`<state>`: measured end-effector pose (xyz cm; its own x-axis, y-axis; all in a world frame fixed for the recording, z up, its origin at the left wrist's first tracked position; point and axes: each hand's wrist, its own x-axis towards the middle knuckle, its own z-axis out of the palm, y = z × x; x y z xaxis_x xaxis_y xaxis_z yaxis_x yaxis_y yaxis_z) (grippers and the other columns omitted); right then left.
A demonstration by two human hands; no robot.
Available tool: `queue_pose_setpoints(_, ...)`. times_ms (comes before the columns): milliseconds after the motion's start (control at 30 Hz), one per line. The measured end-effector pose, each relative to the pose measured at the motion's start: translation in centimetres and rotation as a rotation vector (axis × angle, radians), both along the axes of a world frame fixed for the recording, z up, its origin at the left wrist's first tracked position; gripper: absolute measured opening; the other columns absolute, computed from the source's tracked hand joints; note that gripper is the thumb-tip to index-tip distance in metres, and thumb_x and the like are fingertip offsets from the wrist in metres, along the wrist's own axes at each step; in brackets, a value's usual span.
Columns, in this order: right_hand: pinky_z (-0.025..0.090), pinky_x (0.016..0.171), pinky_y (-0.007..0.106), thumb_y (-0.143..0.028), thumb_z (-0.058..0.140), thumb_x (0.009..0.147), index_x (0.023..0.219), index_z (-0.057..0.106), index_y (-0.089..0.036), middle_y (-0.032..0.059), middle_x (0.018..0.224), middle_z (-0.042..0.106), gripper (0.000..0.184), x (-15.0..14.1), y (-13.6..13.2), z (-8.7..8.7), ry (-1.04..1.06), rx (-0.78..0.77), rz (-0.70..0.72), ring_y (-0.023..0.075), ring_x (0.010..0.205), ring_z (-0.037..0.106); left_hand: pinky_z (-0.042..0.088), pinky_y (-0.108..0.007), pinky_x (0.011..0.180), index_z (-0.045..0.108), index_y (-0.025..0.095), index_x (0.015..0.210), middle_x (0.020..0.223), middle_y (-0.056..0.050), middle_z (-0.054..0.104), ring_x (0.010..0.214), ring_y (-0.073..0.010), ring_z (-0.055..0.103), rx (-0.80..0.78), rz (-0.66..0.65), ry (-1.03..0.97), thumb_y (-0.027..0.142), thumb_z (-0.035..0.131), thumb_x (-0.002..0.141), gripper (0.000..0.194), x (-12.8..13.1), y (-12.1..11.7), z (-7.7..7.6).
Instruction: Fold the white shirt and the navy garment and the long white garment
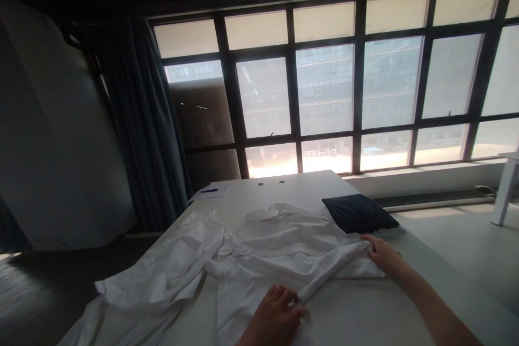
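A white shirt [279, 259] lies spread and wrinkled on the white table, its collar end toward the window. My left hand [279, 308] is closed with fingers pinching the near edge of the shirt. Farther to the right, my right hand [383, 254] grips the shirt's right edge between thumb and fingers. A strip of cloth runs slanting between the two hands. To the left lies a second crumpled white garment [162, 265], partly hanging over the table's left side. Just beyond my right hand sits a folded dark blue cloth [359, 212].
The long white table [308, 186] reaches toward a row of windows [324, 86]. Paper with a blue pen [210, 191] on it lies at the far left corner. A dark blue curtain [141, 130] hangs at left. Another table's leg [505, 194] stands at right.
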<state>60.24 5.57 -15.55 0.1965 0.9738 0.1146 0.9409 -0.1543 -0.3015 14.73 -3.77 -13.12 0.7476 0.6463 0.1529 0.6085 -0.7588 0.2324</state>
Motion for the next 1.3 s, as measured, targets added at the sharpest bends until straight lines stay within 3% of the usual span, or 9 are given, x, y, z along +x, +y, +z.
queue_pose_setpoints(200, 0.044, 0.097, 0.048, -0.036, 0.041, 0.094, 0.111, 0.071, -0.025, 0.0121, 0.120, 0.065, 0.036, -0.8, -0.2, 1.4, 0.042, 0.074, 0.003, 0.0298, 0.118, 0.060, 0.031, -0.048, 0.114, 0.070, 0.040, 0.116, 0.154, 0.001, 0.048, 0.135, -0.0299, 0.043, -0.023, -0.064, -0.025, 0.045, 0.056, 0.100, 0.022, 0.4, -0.5, 0.1)
queue_pose_setpoints(367, 0.041, 0.106, 0.044, -0.049, 0.044, 0.093, 0.100, 0.068, -0.019, 0.0152, 0.128, 0.062, 0.039, -1.1, -0.6, 5.7, 0.244, 0.262, 0.102, 0.0301, 0.120, 0.056, 0.032, -0.044, 0.115, 0.072, 0.032, 0.105, 0.150, -0.001, 0.054, 0.135, -0.0268, 0.046, -0.079, -0.091, -0.074, 0.036, 0.056, 0.099, 0.017, 0.0, -0.5, 0.8)
queue_pose_setpoints(633, 0.050, 0.065, 0.028, -0.077, 0.056, 0.083, 0.084, 0.059, -0.019, 0.0045, 0.074, 0.067, 0.058, -1.6, -6.3, 13.2, 0.811, -0.009, 0.305, 0.0215, 0.074, 0.066, 0.051, -0.029, 0.081, 0.073, 0.024, 0.087, 0.087, -0.008, 0.071, 0.080, -0.0192, 0.065, -0.223, 0.093, -0.200, 0.050, 0.034, 0.099, 0.048, -1.1, -1.7, 1.7)
queue_pose_setpoints(767, 0.050, 0.060, 0.027, -0.079, 0.050, 0.084, 0.086, 0.056, -0.020, 0.0040, 0.064, 0.066, 0.059, -0.8, -6.4, 12.1, 0.699, -0.296, 0.273, 0.0207, 0.065, 0.067, 0.049, -0.028, 0.077, 0.071, 0.022, 0.068, 0.065, -0.005, 0.063, 0.067, -0.0167, 0.059, -0.291, 0.170, -0.205, 0.072, 0.025, 0.096, 0.074, -1.3, -1.5, 0.9)
queue_pose_setpoints(867, 0.049, 0.059, 0.027, -0.070, 0.048, 0.087, 0.088, 0.060, -0.020, 0.0083, 0.074, 0.072, 0.052, -1.5, -5.1, 10.7, 0.426, -0.240, 0.222, 0.0213, 0.068, 0.068, 0.048, -0.026, 0.070, 0.072, 0.020, 0.074, 0.061, -0.003, 0.062, 0.063, -0.0154, 0.060, -0.380, 0.193, -0.351, 0.077, 0.014, 0.096, 0.084, -0.8, -0.9, 0.9)
queue_pose_setpoints(967, 0.053, 0.080, 0.032, -0.055, 0.044, 0.091, 0.105, 0.068, -0.018, 0.0120, 0.100, 0.076, 0.046, -4.5, -4.1, 9.2, 0.202, -0.177, 0.311, 0.0257, 0.092, 0.070, 0.048, -0.024, 0.063, 0.070, 0.019, 0.088, 0.070, -0.003, 0.068, 0.064, -0.0162, 0.064, -0.359, 0.339, -0.418, 0.068, 0.028, 0.098, 0.065, -0.9, 0.0, 1.9)
queue_pose_setpoints(1067, 0.044, 0.107, 0.046, -0.051, 0.048, 0.090, 0.128, 0.065, -0.020, 0.0151, 0.138, 0.062, 0.052, -9.2, -4.0, 6.9, 0.104, -0.196, 0.330, 0.0321, 0.127, 0.057, 0.051, -0.031, 0.093, 0.070, 0.023, 0.109, 0.112, -0.008, 0.074, 0.103, -0.0228, 0.068, -0.179, 0.434, -0.275, 0.048, 0.054, 0.093, 0.034, -2.6, 1.0, 3.0)
queue_pose_setpoints(1167, 0.029, 0.107, 0.074, -0.054, 0.052, 0.088, 0.144, 0.055, -0.027, 0.0135, 0.163, 0.033, 0.062, -13.4, -4.2, 4.5, 0.042, -0.240, 0.263, 0.0442, 0.148, 0.030, 0.022, -0.049, 0.124, 0.051, 0.028, 0.147, 0.159, -0.009, 0.044, 0.149, -0.0320, 0.035, -0.181, 0.469, -0.021, 0.047, 0.071, 0.080, 0.073, -4.8, 1.9, 3.4)
queue_pose_setpoints(1300, 0.018, 0.102, 0.085, -0.063, 0.050, 0.088, 0.156, 0.037, -0.033, 0.0088, 0.169, 0.016, 0.076, -15.0, -4.5, 3.0, -0.035, -0.289, 0.239, 0.0468, 0.153, 0.012, -0.006, -0.066, 0.122, 0.017, 0.031, 0.162, 0.171, -0.005, 0.004, 0.156, -0.0386, -0.006, -0.337, 0.515, 0.220, 0.067, 0.074, 0.068, 0.115, -5.8, 2.0, 3.0)
